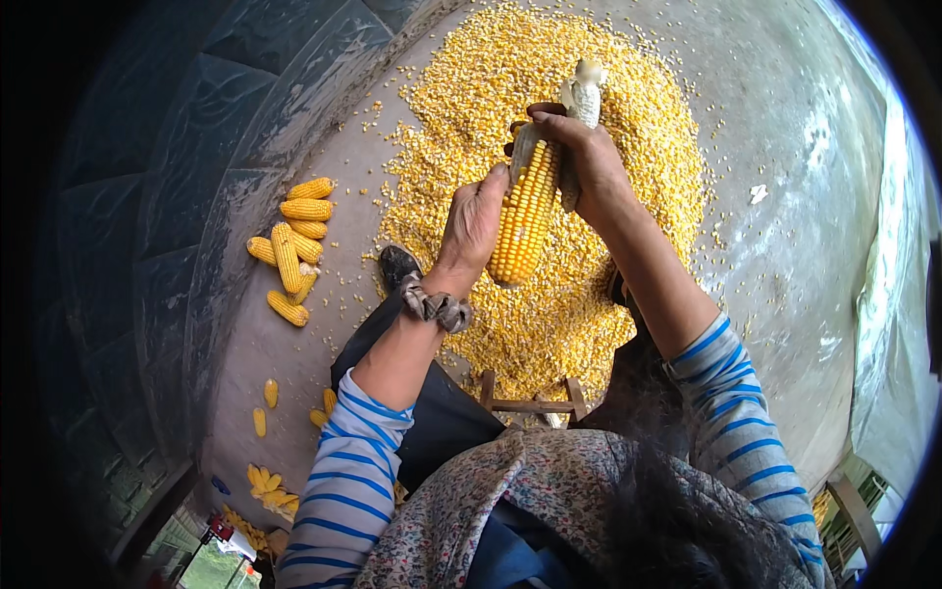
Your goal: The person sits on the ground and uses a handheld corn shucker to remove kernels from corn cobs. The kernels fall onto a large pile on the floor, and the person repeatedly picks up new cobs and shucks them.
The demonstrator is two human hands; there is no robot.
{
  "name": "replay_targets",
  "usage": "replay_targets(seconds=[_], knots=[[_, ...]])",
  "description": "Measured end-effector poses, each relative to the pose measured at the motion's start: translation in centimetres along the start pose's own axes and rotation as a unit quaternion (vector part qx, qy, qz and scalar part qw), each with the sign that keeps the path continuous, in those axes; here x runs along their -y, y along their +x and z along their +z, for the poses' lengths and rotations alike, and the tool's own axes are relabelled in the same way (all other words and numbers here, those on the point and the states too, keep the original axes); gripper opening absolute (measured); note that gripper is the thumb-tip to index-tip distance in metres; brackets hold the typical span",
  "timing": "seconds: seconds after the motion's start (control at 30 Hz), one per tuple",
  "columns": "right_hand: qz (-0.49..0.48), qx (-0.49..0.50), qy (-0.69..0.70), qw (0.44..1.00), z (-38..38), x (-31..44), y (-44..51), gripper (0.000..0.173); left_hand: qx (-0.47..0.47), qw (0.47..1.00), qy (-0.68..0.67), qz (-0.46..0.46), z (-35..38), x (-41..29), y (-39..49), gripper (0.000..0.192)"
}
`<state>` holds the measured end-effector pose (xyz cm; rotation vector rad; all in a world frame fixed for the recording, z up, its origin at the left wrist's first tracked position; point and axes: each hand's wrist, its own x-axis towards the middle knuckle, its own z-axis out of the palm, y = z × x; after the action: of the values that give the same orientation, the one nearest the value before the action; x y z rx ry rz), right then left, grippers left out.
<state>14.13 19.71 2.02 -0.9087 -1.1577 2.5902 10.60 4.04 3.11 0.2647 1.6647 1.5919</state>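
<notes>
A yellow ear of corn (pixel 524 221) slants between my hands above a heap of loose kernels (pixel 544 331). My left hand (pixel 471 224) grips it along its left side, thumb pointing up the ear. Near its upper left a strip of pale cob shows where kernels are gone. My right hand (pixel 597 166) is closed around a bare corn cob (pixel 586 103), whose pale end sticks out above the fist. That cob lies against the ear's right side, and the right fingers reach over the ear's top. Part of both cobs is hidden behind the fingers.
Several whole ears (pixel 285 254) lie in a pile on the concrete floor (pixel 773 243) to the left. More ears (pixel 271 489) are at lower left. A dark sheet-covered wall (pixel 199 140) rises at left. Between my legs stands a wooden frame (pixel 531 406). Plastic sheeting (pixel 879 294) hangs at right.
</notes>
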Motion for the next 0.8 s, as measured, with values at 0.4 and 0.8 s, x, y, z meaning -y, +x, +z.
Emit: replay_targets(seconds=[0.4,0.8], knots=[[-0.012,-0.040,0.035,0.999,0.4,0.4,-0.2,0.025,-0.015,0.991,0.101,0.083,0.0,0.8,0.4,0.051],[-0.043,-0.038,-0.030,0.998,0.4,-0.1,-0.1,0.022,-0.042,0.994,0.076,0.062,0.3,0.7,1.0,0.058]])
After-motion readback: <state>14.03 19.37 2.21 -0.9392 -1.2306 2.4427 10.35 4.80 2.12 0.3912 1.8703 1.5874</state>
